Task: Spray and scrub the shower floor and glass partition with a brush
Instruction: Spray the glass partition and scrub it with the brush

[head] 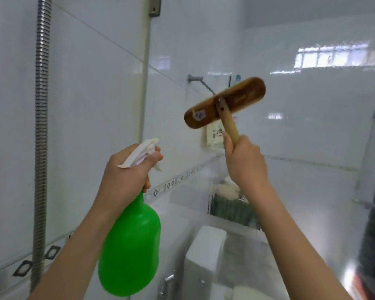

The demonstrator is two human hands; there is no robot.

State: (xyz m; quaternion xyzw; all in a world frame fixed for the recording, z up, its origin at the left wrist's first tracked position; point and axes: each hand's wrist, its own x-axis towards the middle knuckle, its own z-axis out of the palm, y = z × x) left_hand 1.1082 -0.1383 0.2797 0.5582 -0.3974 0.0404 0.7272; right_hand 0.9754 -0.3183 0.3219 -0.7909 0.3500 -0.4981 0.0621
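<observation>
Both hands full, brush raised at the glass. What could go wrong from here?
1. The brush is tilted with its wooden back showing; if the right hand swings it, a hard edge may knock the glass partition.
2. The left hand holds the spray bottle high, nozzle pointing toward the brush; mist may wet that grip.
3. The shower hose hangs beside the left arm and may snag.

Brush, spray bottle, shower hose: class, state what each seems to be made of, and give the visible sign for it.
Brush: probably wood. The brown head has grain-like streaks and a varnish-like gloss, and the handle is paler.
Spray bottle: plastic. The body is uniform bright green, smooth and slightly shiny, with a white trigger top.
Shower hose: likely metal, or a metal-look finish. It is a grey, tightly ribbed spiral with a dull sheen.
</observation>
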